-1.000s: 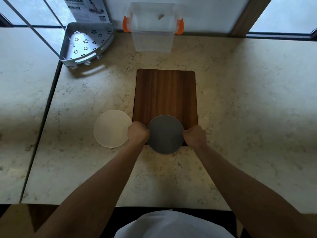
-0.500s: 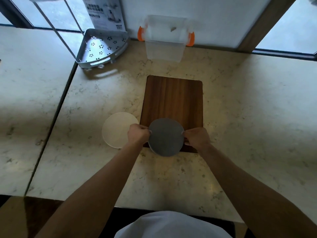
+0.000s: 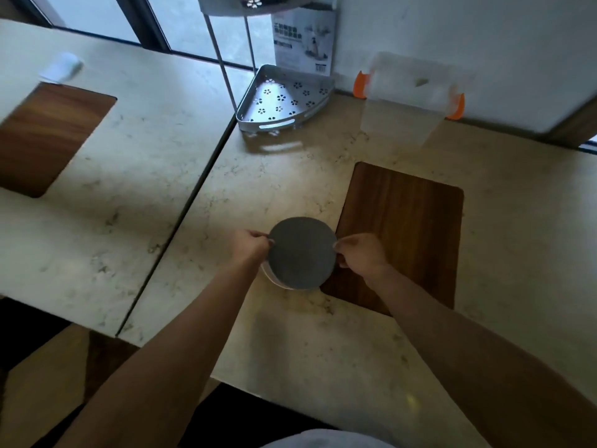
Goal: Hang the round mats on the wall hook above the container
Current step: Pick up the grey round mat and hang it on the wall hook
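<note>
A round grey mat (image 3: pixel 302 253) is gripped at its two sides, my left hand (image 3: pixel 253 248) on the left rim and my right hand (image 3: pixel 360 258) on the right rim. It covers a round white mat (image 3: pixel 270 281), of which only a thin sliver shows at the lower left; whether the two touch I cannot tell. A clear container (image 3: pixel 410 101) with orange clips stands against the wall at the far right. A small pale piece (image 3: pixel 421 81) shows on the wall at the container's top, blurred.
A brown wooden board (image 3: pixel 407 240) lies just right of the mats on the marble counter (image 3: pixel 323 334). A perforated metal corner shelf (image 3: pixel 284 98) on thin poles stands at the back, a printed box behind it. Another brown board (image 3: pixel 48 137) lies on the left counter.
Both hands have carried the grey mat left, off the wooden board and over the white mat. The view has swung left, which brings the left counter into sight.
</note>
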`<state>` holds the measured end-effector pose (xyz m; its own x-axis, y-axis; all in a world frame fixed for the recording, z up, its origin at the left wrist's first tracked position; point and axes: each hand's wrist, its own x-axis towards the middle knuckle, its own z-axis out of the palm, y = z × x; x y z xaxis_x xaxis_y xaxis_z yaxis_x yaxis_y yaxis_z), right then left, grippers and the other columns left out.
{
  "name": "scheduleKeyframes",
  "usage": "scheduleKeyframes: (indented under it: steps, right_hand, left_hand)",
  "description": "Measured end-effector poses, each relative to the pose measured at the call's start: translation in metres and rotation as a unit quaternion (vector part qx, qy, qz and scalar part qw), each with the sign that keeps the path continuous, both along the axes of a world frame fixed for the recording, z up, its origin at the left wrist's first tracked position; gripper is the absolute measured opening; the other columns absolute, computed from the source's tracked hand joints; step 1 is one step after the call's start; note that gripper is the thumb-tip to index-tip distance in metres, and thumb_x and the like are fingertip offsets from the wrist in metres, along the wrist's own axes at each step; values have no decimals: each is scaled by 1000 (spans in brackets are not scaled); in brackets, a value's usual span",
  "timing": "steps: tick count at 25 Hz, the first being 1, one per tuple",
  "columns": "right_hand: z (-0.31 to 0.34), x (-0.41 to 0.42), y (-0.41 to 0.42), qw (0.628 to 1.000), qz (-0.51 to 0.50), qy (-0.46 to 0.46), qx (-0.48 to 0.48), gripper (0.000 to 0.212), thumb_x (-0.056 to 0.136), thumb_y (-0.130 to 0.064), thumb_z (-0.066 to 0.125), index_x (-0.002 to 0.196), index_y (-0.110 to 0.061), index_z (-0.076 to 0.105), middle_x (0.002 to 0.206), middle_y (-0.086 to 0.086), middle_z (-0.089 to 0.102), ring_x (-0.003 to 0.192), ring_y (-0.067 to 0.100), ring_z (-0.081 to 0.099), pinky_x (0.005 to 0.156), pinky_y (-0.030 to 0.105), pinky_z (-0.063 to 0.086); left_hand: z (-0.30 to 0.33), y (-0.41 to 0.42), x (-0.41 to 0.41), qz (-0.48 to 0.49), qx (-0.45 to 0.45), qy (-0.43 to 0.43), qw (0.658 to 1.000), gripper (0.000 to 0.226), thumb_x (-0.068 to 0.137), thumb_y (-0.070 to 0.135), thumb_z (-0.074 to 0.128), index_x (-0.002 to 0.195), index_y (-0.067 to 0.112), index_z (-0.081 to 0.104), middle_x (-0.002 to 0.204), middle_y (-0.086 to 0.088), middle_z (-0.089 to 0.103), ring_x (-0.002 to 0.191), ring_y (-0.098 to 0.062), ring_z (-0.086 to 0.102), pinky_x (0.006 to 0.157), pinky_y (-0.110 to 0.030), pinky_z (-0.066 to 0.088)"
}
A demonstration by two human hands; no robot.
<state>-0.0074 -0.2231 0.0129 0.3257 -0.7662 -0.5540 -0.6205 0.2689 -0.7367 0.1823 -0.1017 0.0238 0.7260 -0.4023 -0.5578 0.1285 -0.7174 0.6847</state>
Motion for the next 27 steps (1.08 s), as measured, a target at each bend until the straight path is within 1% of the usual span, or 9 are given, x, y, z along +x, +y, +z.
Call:
scheduleKeyframes:
  steps: [3,6,10,15,18,21,22,24,27]
  right_hand:
    - [-9,16,1,1000,11,11,-1,13,89,-20,68,83,-12,75,86,8,76,72,22,72,76,45,62]
    - [-14,24,4,1000,15,26,5,13,89,-19,68,82,-10,76,84,7,75,74,21,73,76,46,62]
    - [-14,23,6,995,54,80,-28,23,90,-25,65,77,-9,76,74,6,75,68,21,71,73,46,61]
    - [-12,19,8,993,62,91,-50,33,89,-28,62,82,2,72,80,22,73,74,37,70,71,54,59]
    - [-11,18,11,989,77,112,-58,30,89,-25,62,86,3,72,81,22,73,73,36,70,68,50,58]
    - [-8,19,14,983,87,136,-90,23,91,-26,64,81,-8,74,74,10,74,63,24,70,64,42,62]
    - [-7,19,15,978,94,154,-106,23,91,-28,64,79,-12,74,71,6,72,61,20,68,62,37,61]
    - [-6,19,17,971,99,179,-122,26,91,-31,66,73,-14,73,66,3,69,58,16,65,55,29,55]
    - [-6,20,18,972,96,185,-108,28,90,-31,66,70,-12,72,63,4,68,57,19,64,51,27,50]
  left_hand:
    - [-6,3,12,13,-9,-1,1000,18,84,3,69,101,-1,70,94,-18,68,90,-33,65,86,-49,57]
    - [-14,4,18,18,-10,3,1000,19,84,4,69,103,0,69,102,-19,68,98,-33,64,91,-49,55]
    - [-23,5,17,16,-2,-4,1000,15,86,6,67,100,3,71,104,-17,70,93,-28,65,89,-45,56]
    - [-30,5,16,-16,9,-14,1000,16,87,9,67,100,5,73,101,-13,71,92,-26,66,87,-45,57]
    - [-32,5,13,-49,28,-53,997,14,87,11,66,97,8,74,95,-10,72,83,-22,65,77,-36,56]
    - [-33,5,6,-88,54,-109,989,15,90,14,61,97,9,74,81,-2,68,73,-17,63,65,-30,51]
    - [-33,5,4,-98,58,-125,986,16,91,14,60,97,9,74,80,-1,67,73,-17,64,64,-29,51]
    - [-34,5,2,-108,61,-149,981,19,92,15,58,100,9,74,87,-5,72,77,-21,66,69,-31,54]
    - [-34,4,2,-127,72,-185,972,22,93,15,55,104,9,74,99,-10,74,85,-25,68,75,-34,56]
